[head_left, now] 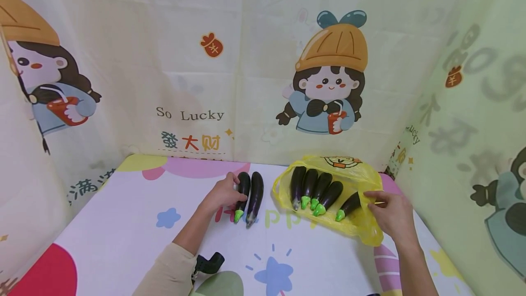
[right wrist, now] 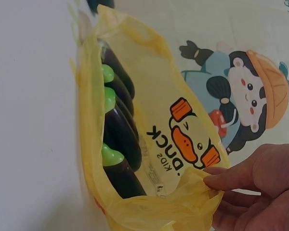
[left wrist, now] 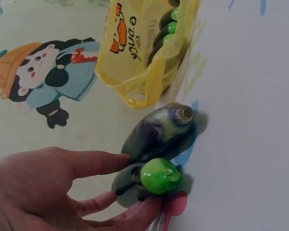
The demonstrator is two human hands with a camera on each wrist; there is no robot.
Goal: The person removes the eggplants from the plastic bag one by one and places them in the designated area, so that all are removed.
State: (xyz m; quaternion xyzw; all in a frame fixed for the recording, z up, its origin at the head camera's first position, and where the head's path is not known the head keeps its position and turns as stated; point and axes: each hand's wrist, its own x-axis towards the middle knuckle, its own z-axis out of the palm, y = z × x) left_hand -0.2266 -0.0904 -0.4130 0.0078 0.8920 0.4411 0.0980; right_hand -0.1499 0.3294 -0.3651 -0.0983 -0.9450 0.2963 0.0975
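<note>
Nearest to me are a beige sleeve [head_left: 166, 271] and a black fitting [head_left: 210, 263] by the left wrist, above the white printed tabletop [head_left: 119, 227]. Just beyond, the left hand [head_left: 223, 195] grips the green-capped eggplant [head_left: 244, 187], which lies on the tabletop with its cap toward me. Its skin is glossy, so I expect it to be slippery and keen to roll; I judge it firm, fairly light and easily marked by hard fingertips. I'd hold it around mid-body, with fingers on opposite sides, rather than by that slick cap. Just to its right lies the dull-stemmed eggplant [head_left: 256, 195]; the gap between the 2 is narrow, so fingertips need to slip in slim.

Over on the right, the right hand [head_left: 392, 214] pinches the edge of the yellow bag [head_left: 370, 178], which lies with its mouth gaping toward me. The film looks thin and limp: I expect it to sag if let go and tear under a hard tug, so a gathered fold makes the safer hold. Inside sit 5 more eggplants [head_left: 322, 185], 4 with green caps and 1 dull-stemmed; the rightmost is partly hidden by the bag. Farthest off hangs the printed cloth backdrop [head_left: 255, 81].
</note>
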